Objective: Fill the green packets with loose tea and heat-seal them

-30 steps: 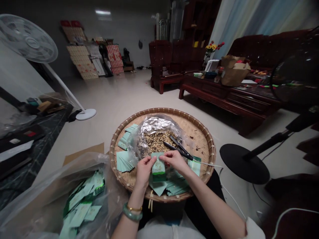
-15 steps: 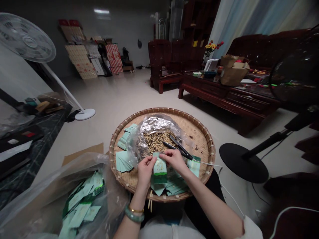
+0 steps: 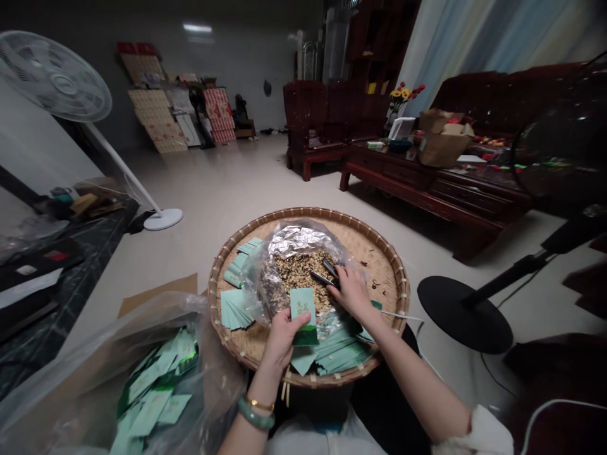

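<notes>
A round woven bamboo tray (image 3: 389,265) sits in front of me. In it lies an open clear plastic bag (image 3: 294,243) of loose dried tea. My left hand (image 3: 281,335) is closed on a small light-green packet (image 3: 303,308), held upright over the tray's near side. My right hand (image 3: 351,292) lies on the black tool (image 3: 327,273) that rests across the tea, its fingers curled over the handles. Stacks of flat green packets (image 3: 234,308) lie in the tray to the left and under my hands.
A clear plastic bag (image 3: 156,385) with several green packets sits at my lower left. A white standing fan (image 3: 61,82) is on the left, a black fan base (image 3: 462,313) on the right. Dark wooden furniture (image 3: 427,183) stands behind.
My right hand let go of the packet's top and moved up and right onto the black tool. My left hand alone now holds the packet, slightly lower.
</notes>
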The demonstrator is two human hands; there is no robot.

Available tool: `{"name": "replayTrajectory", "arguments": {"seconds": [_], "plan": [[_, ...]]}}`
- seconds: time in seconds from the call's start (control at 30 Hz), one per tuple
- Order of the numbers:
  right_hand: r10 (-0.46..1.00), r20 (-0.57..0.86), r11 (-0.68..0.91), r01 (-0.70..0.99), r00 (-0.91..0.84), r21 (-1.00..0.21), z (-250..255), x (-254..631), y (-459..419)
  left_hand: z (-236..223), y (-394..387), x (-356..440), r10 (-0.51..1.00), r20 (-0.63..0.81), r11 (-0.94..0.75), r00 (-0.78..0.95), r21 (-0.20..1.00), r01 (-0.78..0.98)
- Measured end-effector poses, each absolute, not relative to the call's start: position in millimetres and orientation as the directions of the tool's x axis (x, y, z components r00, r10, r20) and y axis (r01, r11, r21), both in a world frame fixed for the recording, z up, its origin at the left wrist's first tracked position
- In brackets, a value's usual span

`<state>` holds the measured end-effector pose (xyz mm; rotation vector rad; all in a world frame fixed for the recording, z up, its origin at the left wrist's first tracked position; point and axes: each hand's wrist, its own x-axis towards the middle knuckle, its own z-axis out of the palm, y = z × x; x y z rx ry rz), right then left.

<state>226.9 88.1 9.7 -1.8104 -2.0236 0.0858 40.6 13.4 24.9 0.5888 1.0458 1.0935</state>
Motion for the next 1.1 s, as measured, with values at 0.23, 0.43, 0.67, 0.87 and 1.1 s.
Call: {"name": "replayTrajectory", "arguments": {"seconds": [0.23, 0.43, 0.67, 0.87, 1.1], "plan": [[0.981, 0.164, 0.181, 0.820, -0.108, -0.542, 24, 234, 99, 26, 14, 38, 0.923, -0.376, 0.371, 0.078, 0.824, -0.428], [0.888, -0.057, 0.138, 0.382, -0.457, -0.914, 64, 251, 85, 29, 18, 37, 0.935, -0.348, 0.348, 0.068, 0.865, -0.362], [0.840, -0.044, 0.214, 0.404, -0.541, -0.889, 83, 234, 70, 27, 18, 45, 0.942, -0.298, 0.328, 0.153, 0.911, -0.248], [0.870, -0.054, 0.172, 0.403, -0.491, -0.899, 84, 227, 68, 27, 15, 40, 0.925, -0.326, 0.365, 0.196, 0.905, -0.217], [0.868, -0.161, -0.011, 0.308, -0.469, -0.951, 73, 230, 71, 23, 15, 36, 0.914, -0.331, 0.388, 0.232, 0.880, -0.274]]}}
